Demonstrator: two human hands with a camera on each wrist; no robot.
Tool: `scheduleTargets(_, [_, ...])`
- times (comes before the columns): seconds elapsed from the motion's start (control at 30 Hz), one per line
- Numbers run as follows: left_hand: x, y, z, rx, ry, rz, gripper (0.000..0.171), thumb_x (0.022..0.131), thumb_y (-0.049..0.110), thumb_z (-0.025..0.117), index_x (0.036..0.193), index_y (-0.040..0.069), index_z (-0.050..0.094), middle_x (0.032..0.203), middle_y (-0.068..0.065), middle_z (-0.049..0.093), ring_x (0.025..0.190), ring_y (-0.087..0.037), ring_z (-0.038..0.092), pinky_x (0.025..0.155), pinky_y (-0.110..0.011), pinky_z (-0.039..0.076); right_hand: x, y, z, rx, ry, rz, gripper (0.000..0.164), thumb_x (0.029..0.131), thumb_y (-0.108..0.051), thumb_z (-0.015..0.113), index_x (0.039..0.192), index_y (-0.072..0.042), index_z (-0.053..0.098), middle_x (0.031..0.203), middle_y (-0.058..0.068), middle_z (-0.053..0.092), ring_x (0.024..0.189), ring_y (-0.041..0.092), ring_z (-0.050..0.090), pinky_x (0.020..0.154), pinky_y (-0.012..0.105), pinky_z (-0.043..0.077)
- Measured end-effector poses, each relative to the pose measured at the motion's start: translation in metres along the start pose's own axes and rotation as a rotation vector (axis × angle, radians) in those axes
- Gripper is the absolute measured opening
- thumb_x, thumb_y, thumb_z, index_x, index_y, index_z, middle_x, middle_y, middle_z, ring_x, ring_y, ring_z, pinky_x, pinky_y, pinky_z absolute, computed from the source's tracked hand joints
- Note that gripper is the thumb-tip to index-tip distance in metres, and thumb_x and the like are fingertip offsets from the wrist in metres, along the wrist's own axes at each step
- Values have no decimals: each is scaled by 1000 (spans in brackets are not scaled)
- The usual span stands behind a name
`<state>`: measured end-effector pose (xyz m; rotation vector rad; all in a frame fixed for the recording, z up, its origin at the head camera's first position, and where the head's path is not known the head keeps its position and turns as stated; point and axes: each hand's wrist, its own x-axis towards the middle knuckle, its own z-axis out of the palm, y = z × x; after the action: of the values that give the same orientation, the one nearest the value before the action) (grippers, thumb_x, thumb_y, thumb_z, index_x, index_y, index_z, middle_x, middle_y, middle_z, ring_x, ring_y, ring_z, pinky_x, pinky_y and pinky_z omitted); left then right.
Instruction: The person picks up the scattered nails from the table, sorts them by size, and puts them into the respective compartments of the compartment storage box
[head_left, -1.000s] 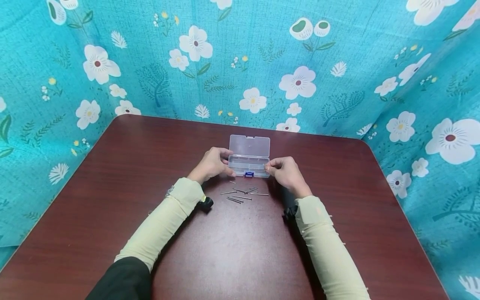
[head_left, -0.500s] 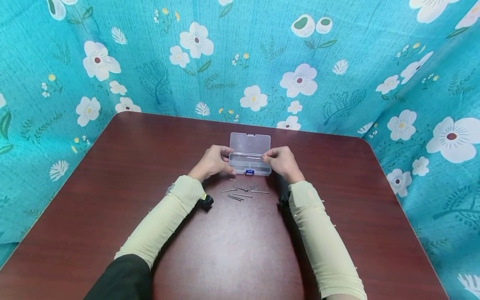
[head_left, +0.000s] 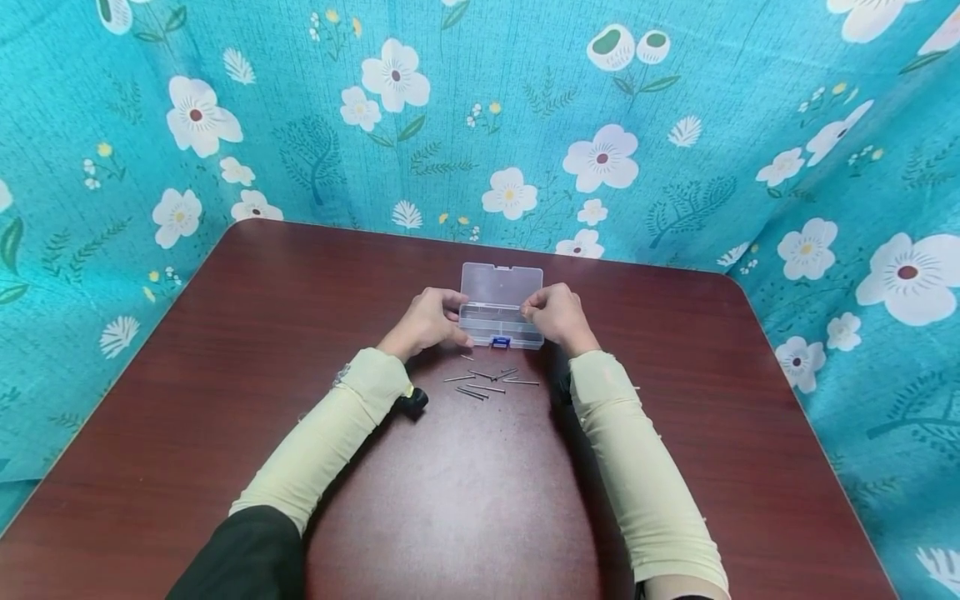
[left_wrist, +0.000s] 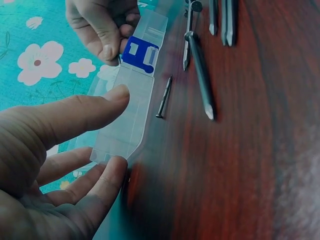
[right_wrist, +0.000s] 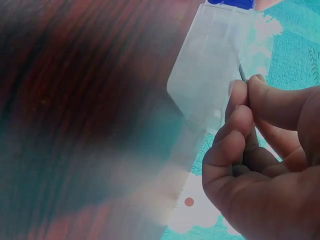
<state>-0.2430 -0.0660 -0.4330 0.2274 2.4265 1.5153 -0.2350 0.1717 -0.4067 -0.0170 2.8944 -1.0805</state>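
A clear plastic compartment box (head_left: pixel 480 337) stands with its lid (head_left: pixel 501 285) raised and a blue latch (left_wrist: pixel 141 54) at the front. My left hand (head_left: pixel 429 322) holds the box's left end, thumb on the front wall and fingers round the side. Over the right rear compartment, my right hand (head_left: pixel 558 315) pinches a nail (right_wrist: pixel 242 71) between thumb and forefinger. Only a short dark length of it shows; the rest is hidden by the fingers. In front of the box lie several long nails (left_wrist: pixel 202 80) and one smaller nail (left_wrist: pixel 164 97).
The dark red-brown wooden table (head_left: pixel 465 500) extends around the box on all sides. A turquoise flowered curtain (head_left: pixel 450 125) hangs along its back and sides. Black wrist devices (head_left: pixel 412 404) sit below the sleeve cuffs.
My right hand has moved from the box's front right edge back and slightly left, over the rear compartments, with the nail. The left hand keeps its hold on the box.
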Motion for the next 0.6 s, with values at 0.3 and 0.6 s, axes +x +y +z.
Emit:
scheduleTargets(0.3, [-1, 2, 0, -1, -2, 0, 80, 60, -2, 95, 133, 6, 64, 109, -13, 67, 99, -24, 61, 76, -32, 53, 0, -6, 0, -16, 16, 16, 12, 95, -12, 69, 93, -5, 79, 97, 9, 71, 86, 26, 56, 72, 40, 48])
scheduleTargets(0.6, [-3, 4, -2, 0, -9, -9, 80, 60, -2, 95, 134, 6, 64, 111, -14, 66, 101, -24, 61, 76, -32, 54, -3, -6, -2, 25, 12, 26, 11, 96, -14, 68, 95, -7, 77, 95, 9, 69, 84, 26, 56, 70, 40, 47])
